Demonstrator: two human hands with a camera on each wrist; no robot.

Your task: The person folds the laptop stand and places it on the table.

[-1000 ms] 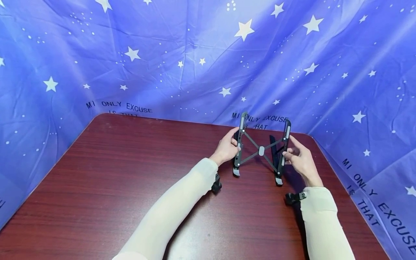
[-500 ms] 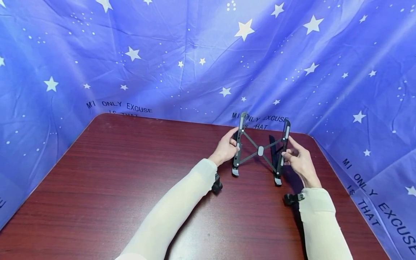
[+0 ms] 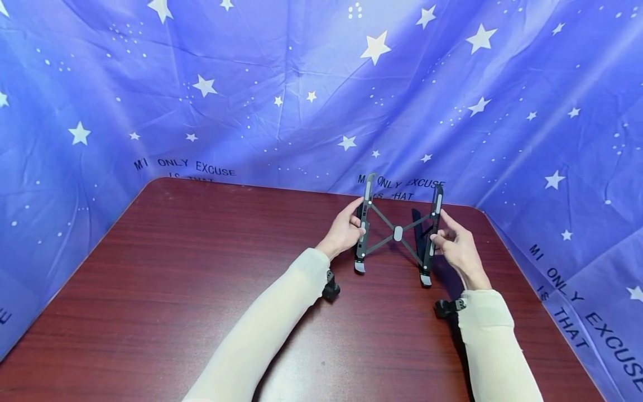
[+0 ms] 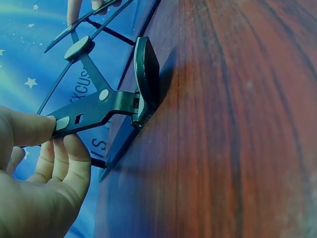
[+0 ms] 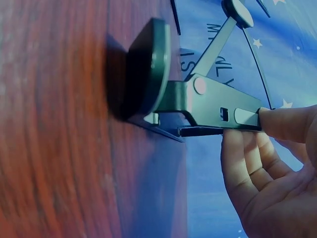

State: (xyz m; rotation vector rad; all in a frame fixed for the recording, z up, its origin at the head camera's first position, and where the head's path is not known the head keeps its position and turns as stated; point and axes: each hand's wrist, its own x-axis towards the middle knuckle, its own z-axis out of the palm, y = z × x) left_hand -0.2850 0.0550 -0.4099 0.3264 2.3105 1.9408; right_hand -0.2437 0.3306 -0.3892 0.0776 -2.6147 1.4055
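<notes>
A dark folding laptop stand (image 3: pixel 398 233) stands unfolded near the back right of the table, its two side rails joined by crossed bars with a grey oval hub. My left hand (image 3: pixel 343 230) pinches the left rail between thumb and fingers. On the opposite side, my right hand (image 3: pixel 461 245) grips the right rail the same way. Seen from the left wrist, the thumb lies on a pale pad of the rail (image 4: pixel 81 115), with the curled fingers underneath. The right wrist view has the thumb at the end of a similar pad on the other rail (image 5: pixel 218 105). Hooked lips at the front rest at the tabletop.
The reddish-brown wooden table (image 3: pixel 201 279) extends to the left and front. A blue star-printed curtain (image 3: pixel 281 84) hangs close behind and along both sides. Small black cameras sit on both wrists, the left camera (image 3: pixel 330 287) and right camera (image 3: pixel 449 307).
The laptop stand and both hands have shifted slightly to the left in the head view. Both hands keep their hold on the rails.
</notes>
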